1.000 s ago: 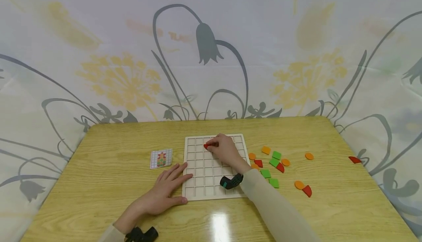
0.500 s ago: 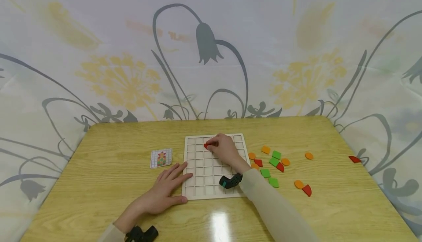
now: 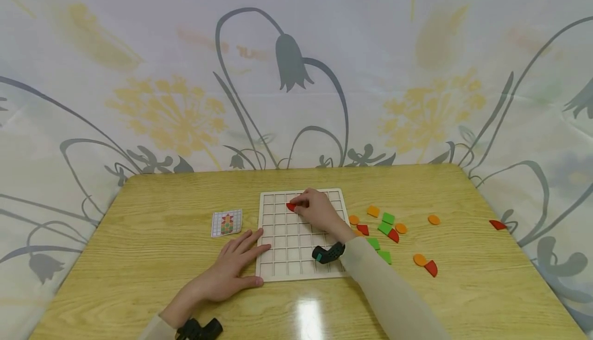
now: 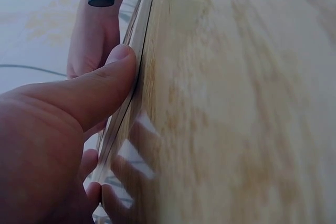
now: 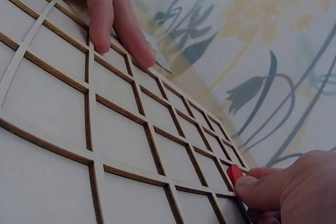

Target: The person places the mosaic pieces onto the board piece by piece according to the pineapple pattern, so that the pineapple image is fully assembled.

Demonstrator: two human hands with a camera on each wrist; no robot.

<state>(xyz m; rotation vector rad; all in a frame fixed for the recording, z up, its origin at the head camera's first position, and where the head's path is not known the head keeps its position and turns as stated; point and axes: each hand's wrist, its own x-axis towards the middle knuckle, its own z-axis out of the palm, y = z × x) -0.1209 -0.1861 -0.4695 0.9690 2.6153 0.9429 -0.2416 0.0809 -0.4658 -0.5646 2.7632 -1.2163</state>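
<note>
A white grid board (image 3: 287,252) with raised wooden dividers lies on the table. Over its upper part my right hand (image 3: 319,211) pinches a red quarter-circle piece (image 3: 291,207) between thumb and fingers. In the right wrist view that red piece (image 5: 234,174) sits tilted at a cell's divider near the board's far side. My left hand (image 3: 227,270) lies with fingers spread, its fingertips touching the board's left edge. The left wrist view shows the left thumb (image 4: 113,74) against the board's side. A small pattern card (image 3: 226,222) lies just beyond the left fingers.
Right of the board lie scattered loose pieces: green squares (image 3: 388,218), orange circles (image 3: 433,219) and red quarter-circles (image 3: 432,268). An orange square (image 3: 373,211) lies behind them. One red piece (image 3: 498,225) is by the table's right edge. A floral curtain (image 3: 296,98) hangs behind the table (image 3: 162,191).
My right hand, still pinching the red piece, has shifted very slightly to the right, and a little more of the piece shows. The left hand has stayed in place.
</note>
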